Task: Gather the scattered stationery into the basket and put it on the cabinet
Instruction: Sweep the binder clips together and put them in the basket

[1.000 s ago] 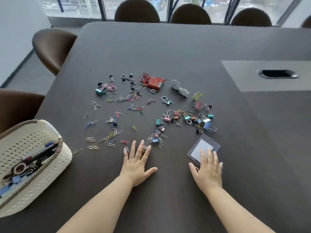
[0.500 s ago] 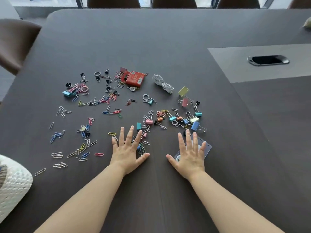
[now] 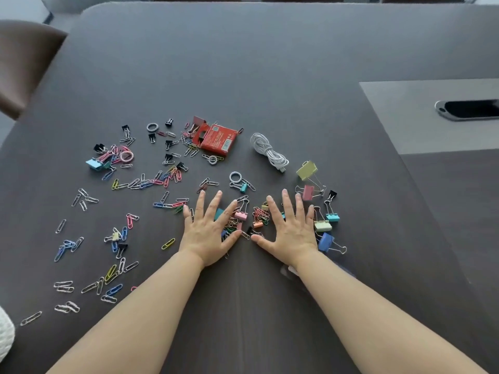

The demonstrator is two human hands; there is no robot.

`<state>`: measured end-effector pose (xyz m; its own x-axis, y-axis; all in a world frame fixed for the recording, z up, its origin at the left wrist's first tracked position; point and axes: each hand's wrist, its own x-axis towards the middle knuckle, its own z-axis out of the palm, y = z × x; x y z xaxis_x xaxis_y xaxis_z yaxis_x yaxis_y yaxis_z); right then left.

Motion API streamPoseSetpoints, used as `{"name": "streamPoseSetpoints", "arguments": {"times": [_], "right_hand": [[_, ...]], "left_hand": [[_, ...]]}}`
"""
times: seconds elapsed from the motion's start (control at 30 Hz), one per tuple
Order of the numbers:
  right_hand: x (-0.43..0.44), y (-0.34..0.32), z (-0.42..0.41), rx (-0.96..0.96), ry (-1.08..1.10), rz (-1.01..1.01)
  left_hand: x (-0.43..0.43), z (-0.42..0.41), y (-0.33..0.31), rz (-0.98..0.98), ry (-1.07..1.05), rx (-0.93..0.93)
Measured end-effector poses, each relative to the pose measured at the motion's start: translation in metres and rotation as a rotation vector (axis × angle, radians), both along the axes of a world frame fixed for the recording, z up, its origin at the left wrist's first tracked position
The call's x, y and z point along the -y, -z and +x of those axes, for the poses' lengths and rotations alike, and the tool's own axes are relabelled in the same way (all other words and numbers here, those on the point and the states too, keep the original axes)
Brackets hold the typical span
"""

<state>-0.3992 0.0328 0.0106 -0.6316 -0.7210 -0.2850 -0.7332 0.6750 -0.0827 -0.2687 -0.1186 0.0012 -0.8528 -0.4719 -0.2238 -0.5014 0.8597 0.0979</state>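
Clips (image 3: 259, 215) lie beneath flat, spread left hand (image 3: 208, 234) and right hand (image 3: 293, 232); red box (image 3: 220, 139) print illegible.

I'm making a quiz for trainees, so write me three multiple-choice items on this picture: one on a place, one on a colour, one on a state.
1. Where does the white cable lie from the red box?
A) to its right B) to its left C) on top of it
2. What colour is the big binder clip nearest the cable?
A) black B) yellow C) orange
3. How are the left hand and right hand?
A) curled into fists B) lifted in the air C) laid flat, fingers spread

Answers:
1 A: the cable lies apart, on the box's right.
2 B: a pale yellow clip sits just beyond the cable's plug.
3 C: both palms face down with straight, spread fingers.
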Motion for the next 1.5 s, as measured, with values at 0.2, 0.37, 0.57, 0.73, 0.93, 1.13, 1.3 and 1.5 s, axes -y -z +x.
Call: {"name": "streamPoseSetpoints", "arguments": {"times": [0.2,0.37,0.57,0.73,0.93,1.13,1.3,1.5], "right_hand": [[0.027,0.004,-0.031,-0.007,-0.096,-0.054],[0.042,0.005,-0.038,0.012,-0.125,-0.116],[0.050,0.003,-0.042,-0.009,-0.247,-0.186],[0.059,0.006,-0.042,-0.031,-0.216,-0.335],[0.054,0.011,-0.033,-0.191,-0.171,-0.440],[0.052,0.002,-0.026,-0.232,-0.139,-0.402],[0.050,-0.024,-0.025,-0.102,-0.062,-0.499],[0.046,-0.068,0.013,0.047,-0.092,-0.625]], "left_hand": [[0.027,-0.030,0.001,-0.020,-0.003,-0.010],[0.025,-0.031,0.000,-0.091,-0.212,0.005],[0.029,-0.033,-0.001,-0.015,-0.340,-0.055],[0.030,-0.027,0.011,-0.135,-0.179,-0.365],[0.025,-0.024,0.010,-0.119,-0.083,-0.481],[0.026,-0.018,0.010,-0.089,-0.034,-0.569],[0.025,0.001,-0.003,-0.028,-0.159,-0.626],[0.015,0.056,-0.047,0.054,-0.254,-0.737]]}}
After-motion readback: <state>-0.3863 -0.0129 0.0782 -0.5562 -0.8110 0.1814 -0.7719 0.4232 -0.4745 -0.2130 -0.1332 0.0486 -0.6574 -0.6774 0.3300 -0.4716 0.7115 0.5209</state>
